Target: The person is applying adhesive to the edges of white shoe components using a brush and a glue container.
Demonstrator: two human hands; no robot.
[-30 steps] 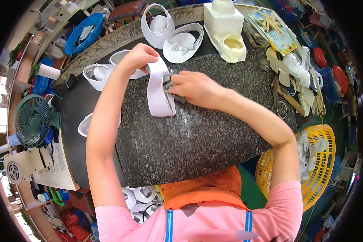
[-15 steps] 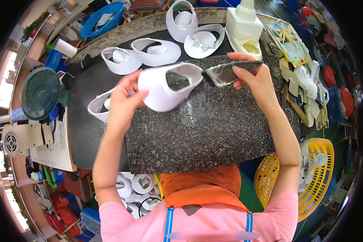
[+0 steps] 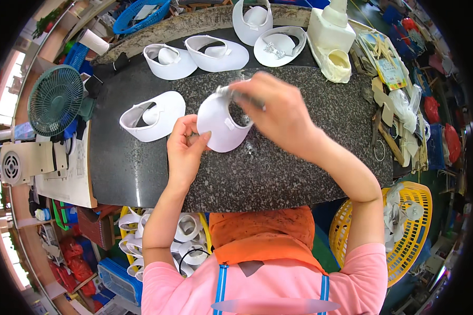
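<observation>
My left hand [image 3: 188,149] pinches the lower left edge of a white shoe upper [image 3: 219,126], which lies tilted over the dark speckled slab. Above its far rim, my right hand [image 3: 278,113] is closed round a dark flat spreading tool [image 3: 253,101], blurred by motion and partly hidden behind the fingers. The tool's end is at the upper's opening; whether they touch, I cannot tell. Left of my left hand lies another white upper [image 3: 160,118]. Farther back stand several more, including one with a sparkly silver decoration [image 3: 278,47].
A white bottle [image 3: 331,29] with a small cup [image 3: 339,64] stands at the back right of the slab [image 3: 278,178]. Scraps and sticks [image 3: 386,126] line the right edge. A green fan [image 3: 55,102] stands left. Yellow baskets [image 3: 420,226] flank me; the left one holds white uppers.
My right hand has brought the tool leftward over the upper's opening. My left hand has shifted right and nearer, and the upper it holds has turned. The view has shifted slightly.
</observation>
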